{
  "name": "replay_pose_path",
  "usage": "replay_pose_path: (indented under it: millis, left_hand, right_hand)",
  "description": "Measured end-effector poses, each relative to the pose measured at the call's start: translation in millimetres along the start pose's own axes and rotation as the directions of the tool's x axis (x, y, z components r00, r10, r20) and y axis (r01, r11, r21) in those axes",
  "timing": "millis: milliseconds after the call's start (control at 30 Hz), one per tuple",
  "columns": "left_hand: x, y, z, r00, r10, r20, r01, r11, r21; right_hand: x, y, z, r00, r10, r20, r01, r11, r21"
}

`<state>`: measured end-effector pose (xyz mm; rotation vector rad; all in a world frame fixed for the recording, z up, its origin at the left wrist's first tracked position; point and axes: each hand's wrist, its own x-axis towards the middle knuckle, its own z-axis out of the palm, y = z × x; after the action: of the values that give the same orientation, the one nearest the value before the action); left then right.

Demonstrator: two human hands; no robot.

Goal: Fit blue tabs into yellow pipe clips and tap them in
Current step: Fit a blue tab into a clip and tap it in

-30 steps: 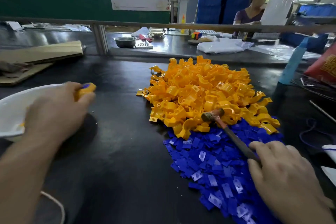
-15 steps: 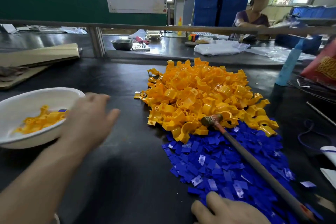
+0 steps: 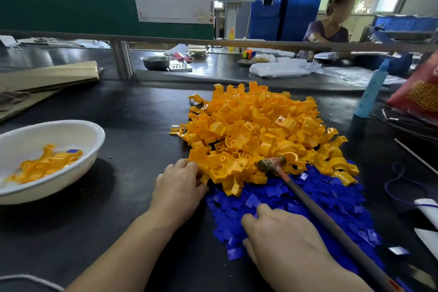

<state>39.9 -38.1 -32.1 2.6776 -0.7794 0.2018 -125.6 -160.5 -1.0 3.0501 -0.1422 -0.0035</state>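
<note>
Gone from beside the shallow round white bowl (image 3: pixel 100 136) across to the near-left edge of the heaped yellow plastic pipe clips (image 3: pixel 256 125) with the left hand (image 3: pixel 177 187). Forward onto the flat spread of small blue plastic tabs (image 3: pixel 331 199) with the right hand (image 3: pixel 284 242). Leaves the small copper-headed hammer (image 3: pixel 315 208) lying loose, head against the foot of the clip heap, dark handle slanting back over the tabs just beside the right hand.

Digs the left fingertips in among the outermost clips and hides them behind the knuckles, so cannot tell whether a clip is gripped yet. Curls the right fingers down on the tabs, thumb and forefinger close together; cannot tell whether a tab is pinched.

Looks like the pick-up for another piece: one clip, one tab, with fitting and tapping to follow. Shows only a handful of finished clips (image 3: pixel 47 163) in the bowl, at least one with a blue tab seated. Leaves by far the larger part undone, judging by both heaps.

Offers bare black worktop (image 3: pixel 118 220) between bowl and heaps, room enough for fitting and tapping. Hems in the right side with a tall light-blue bottle (image 3: pixel 372 92) and a thin metal rod (image 3: pixel 414 156) well apart from the hands. Closes off the far side with a long metal rail (image 3: pixel 166 39). Keeps the hammer handle close enough to the right wrist to be knocked on the way back.
</note>
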Motion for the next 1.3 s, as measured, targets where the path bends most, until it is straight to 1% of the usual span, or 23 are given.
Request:
replay_pose_path:
  millis: [133, 200, 267, 400, 500, 567, 633, 667, 733, 767, 800, 833, 867, 933, 967, 1000, 1033, 1100, 1167, 1233, 1300]
  left_hand:
    - [-11, 4, -11, 0.998, 0.034, 0.048, -0.030, 0.997, -0.069]
    - [-14, 7, -15, 0.997, 0.017, 0.075, -0.007, 0.992, -0.129]
    - [-17, 10, -18, 0.998, -0.019, 0.065, 0.033, 0.974, -0.223]
    - [-24, 13, -20, 0.994, -0.107, 0.000, 0.096, 0.889, -0.447]
    - [-28, 13, -22, 0.982, -0.191, -0.005, 0.154, 0.805, -0.574]
    - [-30, 12, -22, 0.974, -0.220, -0.046, 0.144, 0.768, -0.624]
    - [-31, 14, -23, 0.966, -0.253, -0.055, 0.139, 0.686, -0.714]
    - [-30, 15, -22, 0.961, -0.273, -0.033, 0.152, 0.626, -0.765]
    - [-31, 19, -21, 0.954, -0.299, 0.038, 0.187, 0.491, -0.851]
    - [-31, 21, -20, 0.950, -0.306, 0.069, 0.202, 0.427, -0.881]
    - [-31, 24, -19, 0.945, -0.309, 0.106, 0.222, 0.367, -0.903]
    - [-30, 26, -19, 0.941, -0.303, 0.152, 0.246, 0.299, -0.922]
    - [-31, 29, -19, 0.938, -0.279, 0.205, 0.269, 0.214, -0.939]
    - [-33, 35, -20, 0.928, -0.181, 0.325, 0.332, 0.011, -0.943]
    - [-35, 37, -22, 0.920, -0.117, 0.373, 0.367, -0.076, -0.927]
    - [-37, 39, -23, 0.912, -0.049, 0.406, 0.396, -0.142, -0.907]
    - [-39, 40, -25, 0.906, 0.012, 0.424, 0.419, -0.188, -0.888]
    - [-41, 40, -27, 0.893, 0.085, 0.443, 0.449, -0.252, -0.857]
    - [-42, 40, -27, 0.888, 0.104, 0.448, 0.458, -0.300, -0.837]
    - [-43, 41, -25, 0.892, 0.114, 0.437, 0.450, -0.295, -0.843]
    - [-45, 42, -25, 0.892, 0.150, 0.426, 0.451, -0.265, -0.852]
  right_hand:
    - [4, -5, -1, 1.000, -0.006, 0.015, 0.005, 0.999, 0.049]
    - [4, -5, 0, 0.999, 0.011, -0.034, -0.008, 0.996, 0.083]
    - [1, -2, 3, 0.994, 0.048, -0.101, -0.034, 0.991, 0.133]
    - [-5, 10, 4, 0.946, 0.153, -0.287, -0.084, 0.967, 0.239]
    - [-4, 19, 3, 0.923, 0.229, -0.310, -0.100, 0.918, 0.383]
    - [-4, 22, 1, 0.912, 0.272, -0.306, -0.089, 0.861, 0.501]
    - [-5, 25, -3, 0.905, 0.343, -0.253, -0.110, 0.761, 0.639]
    - [-6, 26, -5, 0.905, 0.383, -0.185, -0.133, 0.667, 0.733]
    - [-5, 26, -10, 0.911, 0.411, -0.005, -0.171, 0.390, 0.905]
    - [-4, 26, -13, 0.911, 0.408, 0.067, -0.179, 0.245, 0.953]
    - [-3, 28, -16, 0.910, 0.397, 0.120, -0.182, 0.121, 0.976]
    - [-2, 29, -17, 0.912, 0.379, 0.154, -0.177, 0.027, 0.984]
    - [-2, 29, -19, 0.918, 0.357, 0.174, -0.171, -0.041, 0.984]
    - [-2, 31, -19, 0.926, 0.331, 0.181, -0.151, -0.115, 0.982]
    - [-3, 31, -17, 0.928, 0.335, 0.163, -0.127, -0.126, 0.984]
    - [-3, 31, -15, 0.929, 0.346, 0.133, -0.095, -0.124, 0.988]
    - [-4, 31, -14, 0.929, 0.356, 0.098, -0.058, -0.119, 0.991]
    - [-5, 32, -12, 0.928, 0.372, 0.033, 0.012, -0.118, 0.993]
    - [-5, 31, -11, 0.921, 0.389, -0.005, 0.072, -0.158, 0.985]
    - [-5, 31, -11, 0.917, 0.398, -0.011, 0.106, -0.219, 0.970]
    - [-4, 30, -11, 0.918, 0.396, -0.006, 0.114, -0.250, 0.961]
